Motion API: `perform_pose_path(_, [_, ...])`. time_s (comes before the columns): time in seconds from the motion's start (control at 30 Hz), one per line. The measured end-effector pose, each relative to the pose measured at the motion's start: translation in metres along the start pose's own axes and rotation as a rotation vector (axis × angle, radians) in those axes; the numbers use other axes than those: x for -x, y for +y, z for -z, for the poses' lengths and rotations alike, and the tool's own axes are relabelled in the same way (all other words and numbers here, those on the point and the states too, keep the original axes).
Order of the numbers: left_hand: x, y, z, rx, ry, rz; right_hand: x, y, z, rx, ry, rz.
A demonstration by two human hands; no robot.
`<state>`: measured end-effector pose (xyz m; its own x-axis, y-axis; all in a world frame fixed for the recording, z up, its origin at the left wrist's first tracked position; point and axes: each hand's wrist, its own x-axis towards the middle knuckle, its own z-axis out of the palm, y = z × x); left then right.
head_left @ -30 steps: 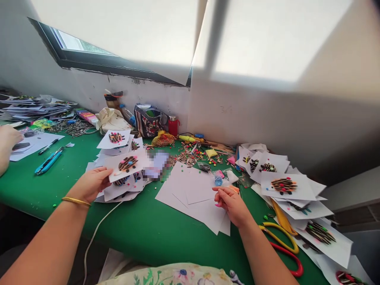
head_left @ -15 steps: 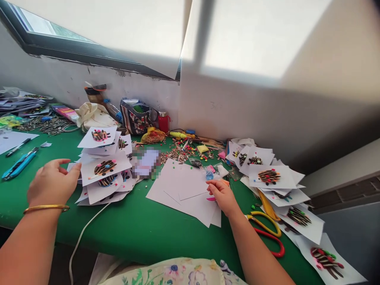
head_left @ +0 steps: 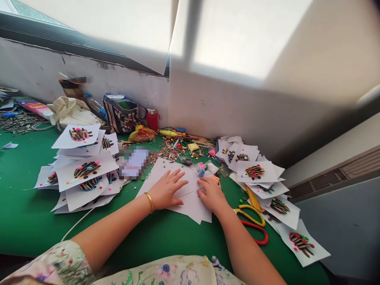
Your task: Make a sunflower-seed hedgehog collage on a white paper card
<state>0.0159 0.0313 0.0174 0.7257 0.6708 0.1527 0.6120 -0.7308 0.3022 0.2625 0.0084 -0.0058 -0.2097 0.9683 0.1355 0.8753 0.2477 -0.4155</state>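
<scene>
White sheets of paper point(head_left: 187, 211) lie overlapping on the green table in front of me. My left hand point(head_left: 168, 189), with a gold bangle at the wrist, rests on them with its fingers spread. At their right side lies my right hand point(head_left: 212, 194), fingers loosely bent and apart, touching the paper. Just beyond the right hand are an orange lump point(head_left: 215, 179), a blue lump point(head_left: 201, 171) and a small white packet point(head_left: 211, 168). Whether anything lies under the right palm is hidden.
Stacked cards with striped seed pictures stand left point(head_left: 87, 170) and right point(head_left: 254, 171). Scissors point(head_left: 252, 217) with yellow and red handles lie right. Scattered seeds point(head_left: 166, 153), a striped bag point(head_left: 121, 114) and a red bottle point(head_left: 152, 120) are behind. A blurred-out rectangle point(head_left: 135, 163) lies beside the left stack.
My left hand has moved right, from beside the left card stack onto the paper, and spread its fingers. My right hand's fingers have loosened onto the paper. The view has turned slightly right.
</scene>
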Motion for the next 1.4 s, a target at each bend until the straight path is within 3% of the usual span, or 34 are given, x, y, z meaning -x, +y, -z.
perform_pose_path(0.13, [-0.017,-0.015,-0.013,-0.035,-0.124,0.044,-0.002,0.001,0.003,0.029,-0.048,-0.043])
perform_pose_path(0.3, [-0.006,-0.013,-0.025,-0.032,-0.094,0.021,-0.006,0.005,-0.002,0.017,-0.022,-0.001])
perform_pose_path(0.6, [0.003,-0.006,-0.005,-0.02,-0.187,-0.061,-0.018,0.013,-0.005,-0.123,-0.055,0.031])
perform_pose_path(0.77, [-0.001,-0.007,-0.011,-0.008,-0.157,-0.039,-0.01,0.017,0.011,-0.163,0.041,-0.042])
perform_pose_path(0.9, [0.0,-0.007,-0.013,0.009,-0.103,-0.04,0.005,0.018,0.028,-0.055,-0.084,-0.132])
perform_pose_path(1.07, [0.001,-0.008,-0.012,0.016,-0.078,-0.056,0.015,0.023,0.038,0.018,-0.141,-0.08])
perform_pose_path(1.23, [0.0,-0.006,-0.019,0.0,-0.081,-0.038,0.007,0.038,0.041,0.223,0.009,-0.287])
perform_pose_path(1.4, [-0.002,0.005,-0.025,-0.016,-0.026,0.007,-0.005,0.046,0.038,0.298,-0.059,-0.409])
